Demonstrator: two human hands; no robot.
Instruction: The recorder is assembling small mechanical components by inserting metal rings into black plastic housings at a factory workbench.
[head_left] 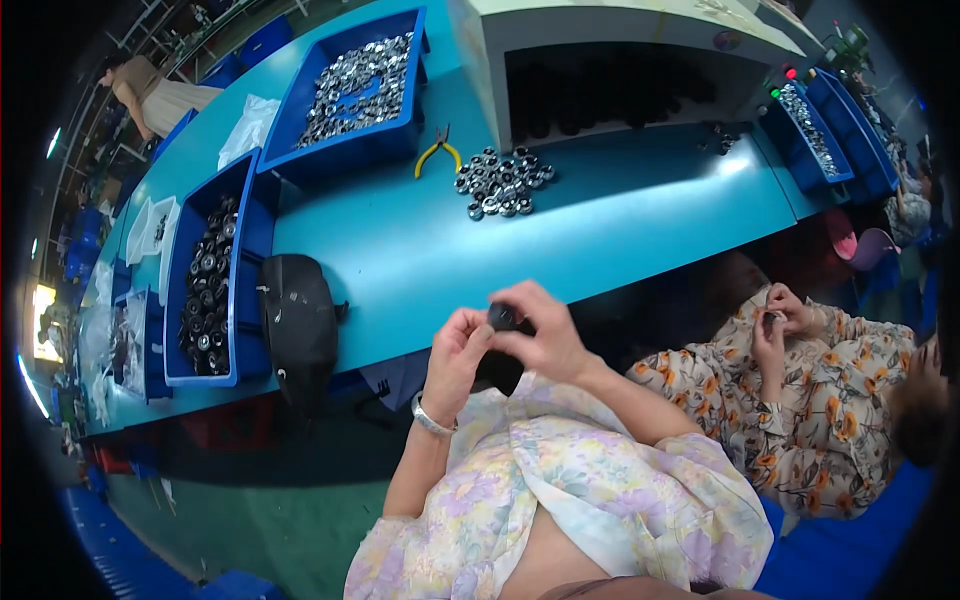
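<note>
In front of my chest, just off the table's near edge, a small round black part [502, 317] is between my two hands. The fingers and thumb of my right hand [548, 335] close around it from the right. My left hand [460, 355] is pinched closed against its left side. Fingers cover much of the part, so its full shape is hidden. On the blue-green table [400, 270] beyond my hands lies a cluster of small round silver-and-black parts [500, 183]. Yellow-handled pliers [438, 158] rest just left of that cluster.
Left stand a blue bin of black round parts [240, 300] and a blue bin of silver parts [345, 150]. A black bag [300, 320] hangs over the table edge. A pale box-like housing [490, 70] stands at the back. A co-worker in a floral top [800, 430] sits right, hands on a small part.
</note>
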